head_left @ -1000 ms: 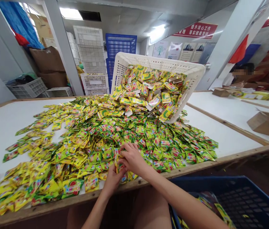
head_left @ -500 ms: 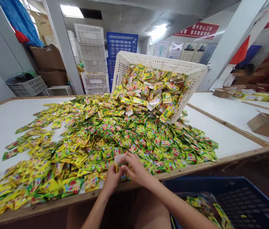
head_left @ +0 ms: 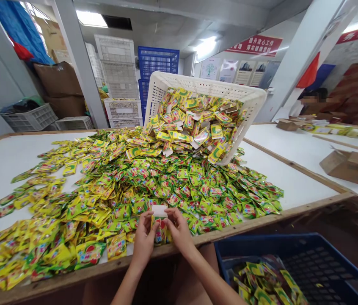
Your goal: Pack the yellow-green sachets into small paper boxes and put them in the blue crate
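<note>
At the table's front edge, a small yellow carton [head_left: 159, 238] with its white flap raised is held upright between my two hands. My left hand [head_left: 143, 239] grips its left side, thumb on the front. From the other side my right hand [head_left: 179, 233] closes on it, thumb and fingers near the carton's mouth. Something green and red shows just below the flap; whether it is a sachet or print I cannot tell. Beyond the hands spreads a heap of green and yellow sachets [head_left: 194, 182]. A tilted white basket [head_left: 251, 114] full of small yellow cartons [head_left: 179, 136] rests on the heap.
Below the table's wooden edge [head_left: 229, 233], at right, stands a blue basket [head_left: 321, 258] with yellow cartons inside. An open cardboard box [head_left: 353, 166] sits on the right-hand table. Stacked white crates [head_left: 118, 84] and blue crates [head_left: 158, 63] stand behind. A person [head_left: 312, 101] is at far right.
My right hand has moved off the carton's top to its right side, and the hands are farther apart. The carton's front now shows. The whole view has shifted slightly.
</note>
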### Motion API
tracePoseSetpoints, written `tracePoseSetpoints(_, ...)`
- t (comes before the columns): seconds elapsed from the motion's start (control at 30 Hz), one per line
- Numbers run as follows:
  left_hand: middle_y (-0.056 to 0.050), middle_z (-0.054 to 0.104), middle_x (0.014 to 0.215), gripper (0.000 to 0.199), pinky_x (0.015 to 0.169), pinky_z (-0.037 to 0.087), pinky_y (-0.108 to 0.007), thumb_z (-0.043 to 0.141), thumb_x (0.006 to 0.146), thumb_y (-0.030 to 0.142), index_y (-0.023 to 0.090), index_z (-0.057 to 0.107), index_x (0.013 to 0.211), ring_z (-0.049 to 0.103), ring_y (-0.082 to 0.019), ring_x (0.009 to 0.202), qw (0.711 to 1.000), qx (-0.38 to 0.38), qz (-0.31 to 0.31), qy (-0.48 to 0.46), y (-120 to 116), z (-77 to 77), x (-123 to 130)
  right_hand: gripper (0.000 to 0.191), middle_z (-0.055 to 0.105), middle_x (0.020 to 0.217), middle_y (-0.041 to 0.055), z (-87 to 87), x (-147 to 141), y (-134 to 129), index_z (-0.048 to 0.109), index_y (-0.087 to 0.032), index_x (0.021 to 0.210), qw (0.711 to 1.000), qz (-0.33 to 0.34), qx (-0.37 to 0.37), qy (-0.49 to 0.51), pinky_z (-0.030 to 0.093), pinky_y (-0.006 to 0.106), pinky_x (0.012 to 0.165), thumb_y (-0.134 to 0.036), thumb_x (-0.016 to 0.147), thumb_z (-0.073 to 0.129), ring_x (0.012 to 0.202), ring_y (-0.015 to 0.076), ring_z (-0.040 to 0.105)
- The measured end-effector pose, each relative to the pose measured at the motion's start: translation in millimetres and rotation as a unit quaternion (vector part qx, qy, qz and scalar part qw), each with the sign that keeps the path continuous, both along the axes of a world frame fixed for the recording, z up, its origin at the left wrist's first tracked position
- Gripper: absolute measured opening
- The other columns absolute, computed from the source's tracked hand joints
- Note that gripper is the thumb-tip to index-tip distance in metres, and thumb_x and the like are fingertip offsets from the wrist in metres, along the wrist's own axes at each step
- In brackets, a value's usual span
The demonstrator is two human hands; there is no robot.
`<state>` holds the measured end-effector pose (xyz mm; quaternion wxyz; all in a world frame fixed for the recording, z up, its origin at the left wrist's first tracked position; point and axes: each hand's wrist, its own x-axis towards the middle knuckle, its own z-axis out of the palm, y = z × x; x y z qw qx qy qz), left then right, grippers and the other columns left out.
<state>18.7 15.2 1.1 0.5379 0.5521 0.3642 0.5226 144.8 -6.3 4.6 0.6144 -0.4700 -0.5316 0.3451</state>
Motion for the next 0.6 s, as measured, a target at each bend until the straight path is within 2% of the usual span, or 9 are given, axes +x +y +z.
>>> tracePoseSetpoints(0.13,-0.002,0.058,0.088,0.026,0.077,0.045,-0.027,0.06,0.075,0.031,0.02,0.048,0.095,0.058,-0.017,0.084,1.0,-0.001,0.004,0.009,3.4,-0.4,-3.0,0.013,0.061,0.079,0.0021,0.7,1.1,0.2,0.06,-0.018,0.088,0.998,-0.01,-0.022,-0.062,0.043,0.025,0.066,-0.024,0.083,0.05,0.073,0.0154,0.055)
tracePoseSetpoints(0.27,0.001,0.056,0.076,0.02,0.065,0.044,-0.022,0.061,0.075,0.032,0.019,0.05,0.085,0.055,-0.014,0.07,0.999,0.008,0.026,0.039,1.7,1.1,-4.4,0.015,0.061,0.081,0.0021,1.8,-1.5,-0.2,0.061,-0.018,0.087,0.997,-0.01,-0.006,-0.081,0.042,0.024,0.068,-0.024,0.084,0.048,0.075,0.0151,0.055)
tracePoseSetpoints(0.6,-0.001,0.058,0.081,0.022,0.069,0.044,-0.024,0.06,0.075,0.035,0.019,0.05,0.086,0.056,-0.016,0.076,0.999,0.011,0.029,0.044,1.0,2.0,-2.8,0.016,0.06,0.079,0.0022,-2.1,-2.0,1.2,0.062,-0.018,0.087,0.996,-0.024,0.004,-0.087,0.042,0.024,0.066,-0.025,0.084,0.048,0.073,0.0147,0.055)
